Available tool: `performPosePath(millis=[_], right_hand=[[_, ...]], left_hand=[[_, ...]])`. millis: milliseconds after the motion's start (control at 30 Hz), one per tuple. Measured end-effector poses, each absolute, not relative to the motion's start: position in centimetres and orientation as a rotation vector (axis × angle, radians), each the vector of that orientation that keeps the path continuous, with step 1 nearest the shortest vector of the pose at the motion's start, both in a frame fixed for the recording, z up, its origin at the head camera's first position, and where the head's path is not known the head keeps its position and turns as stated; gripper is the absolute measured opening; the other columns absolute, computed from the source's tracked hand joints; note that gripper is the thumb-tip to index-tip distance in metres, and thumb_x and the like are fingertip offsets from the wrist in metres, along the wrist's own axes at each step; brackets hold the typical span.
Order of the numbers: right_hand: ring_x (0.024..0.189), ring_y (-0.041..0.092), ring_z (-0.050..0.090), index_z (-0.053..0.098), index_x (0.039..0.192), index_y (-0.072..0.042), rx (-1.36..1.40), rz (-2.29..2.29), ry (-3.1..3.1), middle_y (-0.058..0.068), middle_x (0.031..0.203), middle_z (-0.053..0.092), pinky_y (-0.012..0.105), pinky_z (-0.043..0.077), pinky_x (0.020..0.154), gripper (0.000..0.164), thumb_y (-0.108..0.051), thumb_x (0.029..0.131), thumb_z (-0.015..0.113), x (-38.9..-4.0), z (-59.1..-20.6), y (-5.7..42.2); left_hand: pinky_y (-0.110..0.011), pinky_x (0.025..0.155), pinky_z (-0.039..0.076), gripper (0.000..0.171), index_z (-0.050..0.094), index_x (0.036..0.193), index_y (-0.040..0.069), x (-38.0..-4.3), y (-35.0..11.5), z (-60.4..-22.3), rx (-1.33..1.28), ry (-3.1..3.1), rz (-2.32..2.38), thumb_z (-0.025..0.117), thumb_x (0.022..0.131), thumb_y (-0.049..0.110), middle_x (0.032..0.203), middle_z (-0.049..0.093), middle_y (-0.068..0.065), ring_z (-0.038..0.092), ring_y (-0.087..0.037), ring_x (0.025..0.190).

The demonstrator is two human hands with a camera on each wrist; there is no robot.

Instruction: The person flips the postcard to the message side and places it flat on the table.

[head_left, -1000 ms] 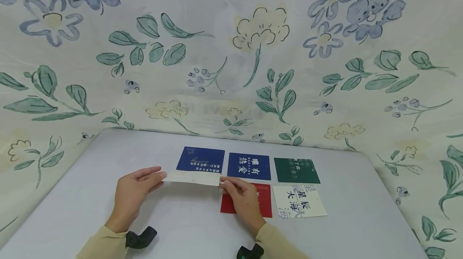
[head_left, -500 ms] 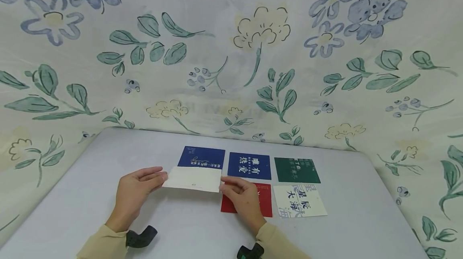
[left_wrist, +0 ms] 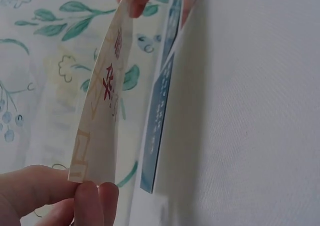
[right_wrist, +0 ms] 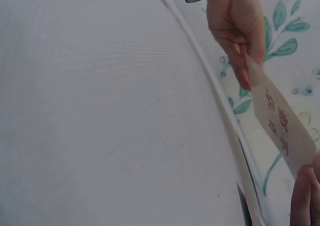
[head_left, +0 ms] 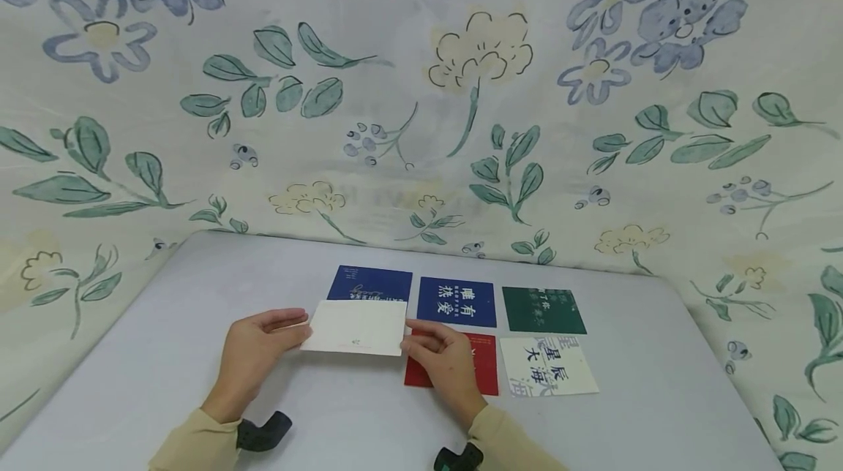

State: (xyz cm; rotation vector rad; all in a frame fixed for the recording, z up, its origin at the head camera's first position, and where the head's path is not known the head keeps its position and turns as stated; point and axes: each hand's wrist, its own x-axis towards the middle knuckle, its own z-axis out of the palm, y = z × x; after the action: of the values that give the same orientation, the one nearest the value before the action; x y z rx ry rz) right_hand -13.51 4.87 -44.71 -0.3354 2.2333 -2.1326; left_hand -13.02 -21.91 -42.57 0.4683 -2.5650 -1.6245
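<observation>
A cream card [head_left: 358, 326] is held up over the table between both hands. Its plain face with a small mark shows in the head view; red characters show on its other face in the left wrist view. My left hand [head_left: 257, 354] pinches the left end, thumb against fingers at the corner. At the opposite end, my right hand [head_left: 448, 368] pinches the card's edge. The card overlaps the lower part of a blue card with writing [head_left: 372, 283]. My right hand partly covers a red card [head_left: 484, 365] beneath it.
A second blue card [head_left: 457, 303], a green card [head_left: 544, 310] and a white card with blue characters [head_left: 549, 366] lie in rows at the right. The white table [head_left: 632, 420] ends at a flower-patterned cloth [head_left: 402, 91] behind and at the sides.
The held card has tilted so that more of its plain face shows to the head camera, its near edge coming down toward me. Both hands keep their hold; the other cards lie unchanged.
</observation>
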Motion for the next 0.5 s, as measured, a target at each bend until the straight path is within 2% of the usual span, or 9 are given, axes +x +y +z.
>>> performPosePath(millis=[233,367,500], right_hand=[[0.089,0.019,0.067,0.064,0.115,-0.003,-0.352,-2.119,2.254,0.014,0.099,0.069,0.023,0.051,0.079,0.035,-0.009,0.081,0.070,-13.22,-44.47,4.69],[0.087,0.020,0.068,0.064,0.114,-0.002,-0.346,-2.075,2.288,0.015,0.099,0.069,0.023,0.051,0.077,0.035,-0.007,0.080,0.071,-13.14,-44.57,4.51],[0.086,0.018,0.068,0.063,0.116,-0.003,-0.351,-2.035,2.336,0.014,0.098,0.069,0.023,0.051,0.077,0.037,-0.007,0.079,0.071,-13.29,-45.30,4.33]], left_hand=[[-0.027,0.075,0.053,0.041,0.064,0.115,0.002,-13.04,-21.87,-42.53,0.463,-2.663,-1.531,0.070,0.081,0.025,0.112,0.065,-0.015,0.061,-0.024,0.102],[-0.032,0.078,0.053,0.040,0.064,0.115,0.003,-13.04,-21.95,-42.49,0.461,-2.707,-1.498,0.069,0.082,0.024,0.113,0.064,-0.015,0.059,-0.027,0.104],[-0.030,0.077,0.053,0.039,0.063,0.116,0.003,-13.10,-22.06,-42.61,0.433,-2.731,-1.476,0.068,0.082,0.021,0.114,0.064,-0.014,0.060,-0.026,0.103]])
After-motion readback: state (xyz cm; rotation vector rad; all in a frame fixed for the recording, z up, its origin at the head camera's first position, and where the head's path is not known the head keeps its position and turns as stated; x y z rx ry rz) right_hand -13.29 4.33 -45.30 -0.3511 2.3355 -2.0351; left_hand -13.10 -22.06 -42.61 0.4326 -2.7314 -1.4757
